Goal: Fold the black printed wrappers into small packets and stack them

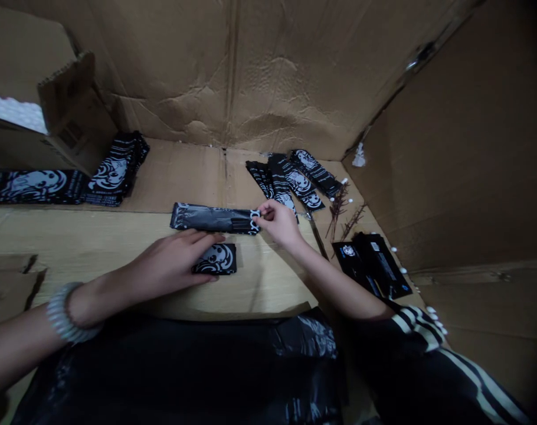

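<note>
My left hand (175, 257) lies around a short black packet (219, 258) with a white printed figure, its fingers along the far edge and its thumb along the near one. Just beyond it, a long black pouch (210, 218) lies flat and crosswise, its plain dark side mostly up. At the pouch's right end, which has a white pattern, my right hand (277, 223) is closed in a pinch with thumb and forefinger. The left fingertips come close to the pouch's near edge; whether they touch it I cannot tell.
Beyond my right hand lie several printed black pouches (295, 180). Dark twigs (338, 209) and two black packages (375, 265) are at the right. More pouches (111, 171) lie by a cardboard box (80, 118) at the left. A black plastic bag (184, 372) fills the front. Cardboard walls (272, 77) enclose the back and right.
</note>
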